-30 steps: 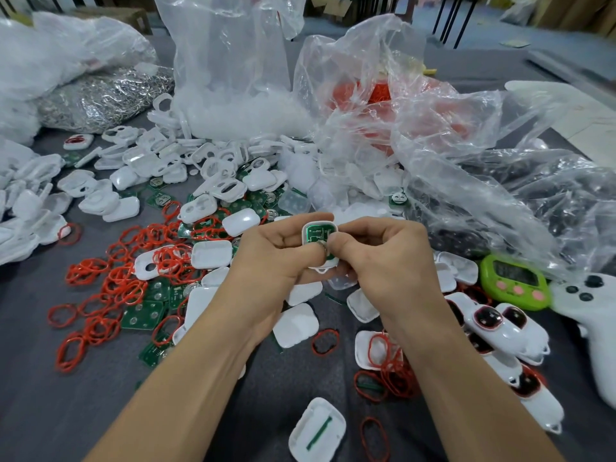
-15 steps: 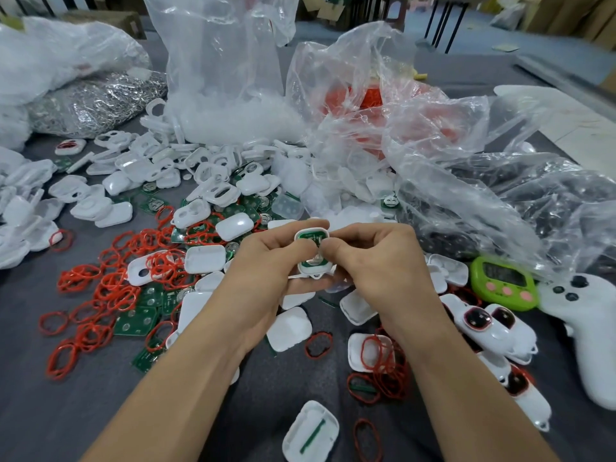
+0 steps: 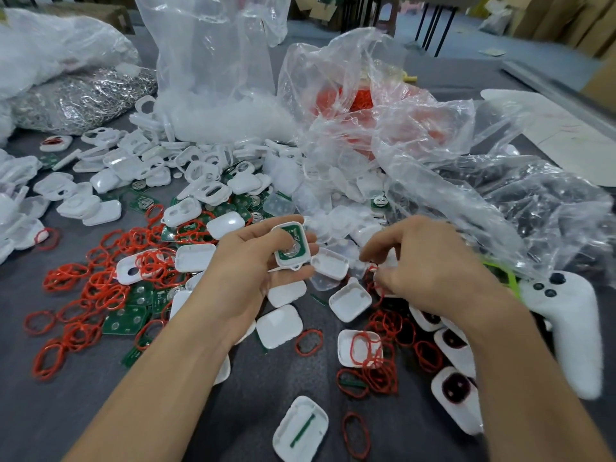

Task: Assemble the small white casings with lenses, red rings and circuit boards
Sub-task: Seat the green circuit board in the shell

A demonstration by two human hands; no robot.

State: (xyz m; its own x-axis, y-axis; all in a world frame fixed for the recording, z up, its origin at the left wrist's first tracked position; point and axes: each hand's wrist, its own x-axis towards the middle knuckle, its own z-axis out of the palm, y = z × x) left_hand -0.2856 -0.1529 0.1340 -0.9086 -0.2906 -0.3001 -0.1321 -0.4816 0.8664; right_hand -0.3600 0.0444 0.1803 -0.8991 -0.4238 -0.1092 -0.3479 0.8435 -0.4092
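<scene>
Head view, left hand [image 3: 253, 271]: fingers curled round 1 white casing [image 3: 290, 265] at centre frame, green circuit board [image 3: 295, 232] seated inside.
Right hand [image 3: 430, 271]: fingertips pinch 1 red ring [image 3: 374, 271], right of centre.
Done: at least 3 finished units [image 3: 455, 388], lower right.
Left: ring and closing shell for this casing, judging by the task. Many empty shells [image 3: 279, 325], loose rings [image 3: 100, 285] and spare boards [image 3: 126, 320] lie left of centre.

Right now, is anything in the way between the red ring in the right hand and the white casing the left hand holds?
Nothing visible. The right hand pinches a red ring beside the casing gripped by the left hand; only open air separates them, with loose white shells lying lower on the table.
</scene>
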